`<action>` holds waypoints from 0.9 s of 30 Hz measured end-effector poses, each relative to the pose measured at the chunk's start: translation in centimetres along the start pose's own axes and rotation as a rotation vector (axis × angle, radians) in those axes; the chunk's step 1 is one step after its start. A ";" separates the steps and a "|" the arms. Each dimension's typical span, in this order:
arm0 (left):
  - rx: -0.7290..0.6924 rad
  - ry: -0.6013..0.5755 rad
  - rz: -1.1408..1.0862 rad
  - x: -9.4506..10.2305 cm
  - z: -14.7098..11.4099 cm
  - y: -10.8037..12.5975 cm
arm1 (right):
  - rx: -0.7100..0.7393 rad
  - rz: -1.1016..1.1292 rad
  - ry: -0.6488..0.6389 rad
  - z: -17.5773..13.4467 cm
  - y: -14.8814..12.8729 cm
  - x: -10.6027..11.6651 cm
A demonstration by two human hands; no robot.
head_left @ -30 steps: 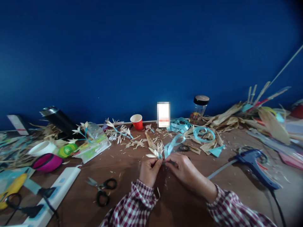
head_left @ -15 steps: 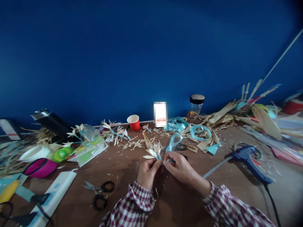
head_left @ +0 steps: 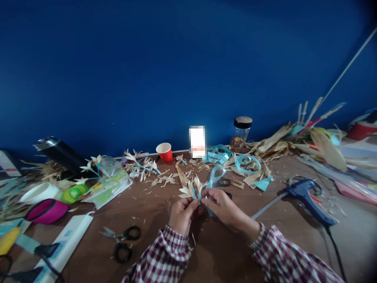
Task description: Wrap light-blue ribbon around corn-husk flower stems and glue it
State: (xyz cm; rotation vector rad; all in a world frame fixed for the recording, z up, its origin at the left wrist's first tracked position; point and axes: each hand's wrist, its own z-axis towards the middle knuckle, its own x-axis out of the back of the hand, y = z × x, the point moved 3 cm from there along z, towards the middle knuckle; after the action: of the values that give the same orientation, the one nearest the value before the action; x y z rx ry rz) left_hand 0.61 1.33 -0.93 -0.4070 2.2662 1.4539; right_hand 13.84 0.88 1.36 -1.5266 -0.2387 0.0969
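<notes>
Pale corn-husk flowers (head_left: 193, 188) with light-blue wrapped stems stand up between my hands, above the middle of the table. My left hand (head_left: 180, 215) is closed, its thumb and fingers pinching the stems from the left. My right hand (head_left: 225, 209) is closed too, its fingertips meeting the stems from the right. A light-blue ribbon (head_left: 217, 177) loops up behind the right fingers and appears pinched in them. The exact grip point is hidden by the fingers. Behind the right hand, dark scissor handles (head_left: 225, 182) show in part.
Scissors (head_left: 121, 237) lie open at left, near a power strip (head_left: 66, 243). A blue glue gun (head_left: 308, 196) rests at right. Behind are a red paper cup (head_left: 165, 154), a lidded jar (head_left: 241, 133), a ribbon coil (head_left: 247, 164) and dried husks (head_left: 273, 141).
The right fingertips have shifted slightly at the stems, and the flowers now show more upright and spread apart. The whole view has moved a little; both hands remain closed.
</notes>
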 end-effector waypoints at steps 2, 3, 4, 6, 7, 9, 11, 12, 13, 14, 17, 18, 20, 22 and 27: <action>0.009 -0.010 -0.011 -0.1 0.0 0.0 | 0.000 0.040 -0.019 0.0 -0.1 -0.1; 0.020 -0.012 -0.011 -0.1 -0.1 0.0 | -0.003 0.051 -0.013 -0.1 -0.1 -0.1; 0.029 -0.007 -0.008 -0.1 -0.1 0.0 | -0.008 0.052 -0.004 -0.1 -0.1 -0.1; 0.042 0.021 -0.004 -0.1 -0.1 0.0 | -0.006 0.036 0.016 -0.1 0.0 -0.1; 0.044 0.037 -0.005 -0.1 -0.1 0.0 | 0.002 0.028 0.025 -0.1 0.0 -0.1; 0.041 0.058 -0.014 -0.2 -0.1 0.0 | 0.021 0.030 0.035 -0.2 0.1 -0.2; 0.044 0.069 -0.033 -0.2 -0.1 -0.1 | 0.033 0.049 0.043 -0.2 0.4 -0.3; 0.045 0.076 -0.042 -0.2 -0.1 -0.2 | 0.033 0.055 0.044 -0.2 0.5 -0.4; 0.044 0.084 -0.048 -0.2 -0.1 -0.3 | 0.031 0.060 0.046 -0.2 0.6 -0.4; 0.041 0.092 -0.051 -0.2 -0.1 -0.4 | 0.026 0.065 0.047 -0.2 0.7 -0.5; 0.043 0.104 -0.048 -0.1 -0.1 -0.7 | 0.009 0.088 0.049 -0.2 0.9 -0.6; 0.046 0.113 -0.045 -0.1 -0.1 -0.8 | 0.007 0.093 0.050 -0.2 0.9 -0.6; 0.042 0.134 -0.038 0.0 -0.2 -0.8 | 0.011 0.097 0.051 -0.2 0.8 -0.6; 0.020 0.134 -0.035 -0.1 -0.3 -0.7 | 0.008 0.106 0.048 -0.2 0.7 -0.6; 0.022 0.111 -0.027 -0.3 -0.5 -0.3 | -0.058 0.124 0.051 -0.2 1.0 -0.6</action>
State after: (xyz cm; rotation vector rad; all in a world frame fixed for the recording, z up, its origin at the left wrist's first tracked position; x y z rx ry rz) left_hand 0.93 0.76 -0.81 -0.5206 2.3515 1.4241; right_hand 13.33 0.62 0.35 -1.5991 -0.1067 0.1501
